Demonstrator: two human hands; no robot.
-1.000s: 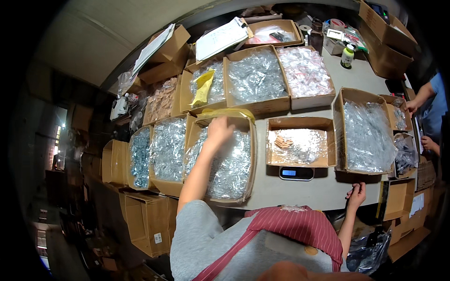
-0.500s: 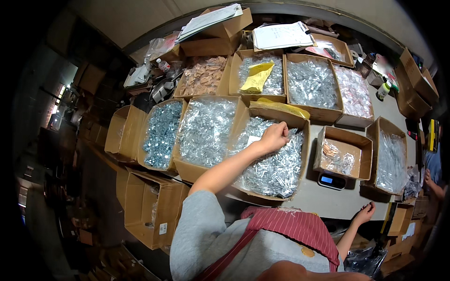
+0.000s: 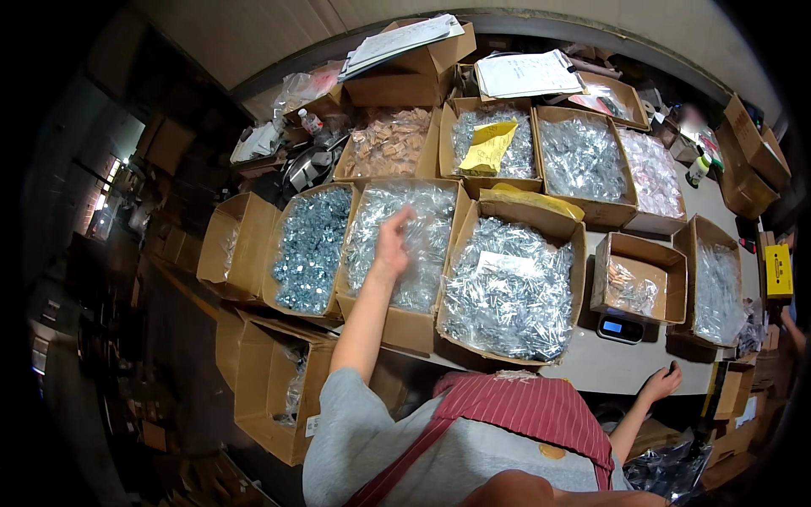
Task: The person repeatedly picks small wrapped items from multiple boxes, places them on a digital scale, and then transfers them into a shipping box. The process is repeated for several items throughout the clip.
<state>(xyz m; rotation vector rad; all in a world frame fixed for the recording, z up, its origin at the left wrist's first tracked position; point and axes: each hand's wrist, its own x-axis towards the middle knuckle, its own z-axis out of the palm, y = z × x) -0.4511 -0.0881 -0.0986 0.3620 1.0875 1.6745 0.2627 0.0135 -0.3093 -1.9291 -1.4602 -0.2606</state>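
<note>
My left hand (image 3: 392,244) is above a cardboard box of small clear plastic packets (image 3: 422,279); its fingers look apart, though partly blurred, and I see nothing in them. To the right of it stands a box heaped with small silver screw-like metal pieces (image 3: 507,308), a white paper slip (image 3: 507,264) lying on top. My right hand (image 3: 661,383) rests by the table's front edge, fingers loosely spread, with no held thing that I can make out. Near it are a scale with a lit blue display (image 3: 620,328) and a small box (image 3: 650,272) holding tan pieces and packets.
Left of the packets is a box of bluish metal parts (image 3: 311,249). Behind stand boxes of tan pieces (image 3: 389,144), bagged parts (image 3: 583,156) and pinkish packets (image 3: 649,173). Clipboards with papers (image 3: 528,74) lie at the back. An open carton (image 3: 270,389) stands low at the left.
My left hand has left the box of silver metal pieces and moved left over the clear packets. My right hand stays near the table edge. The whole view has shifted slightly.
</note>
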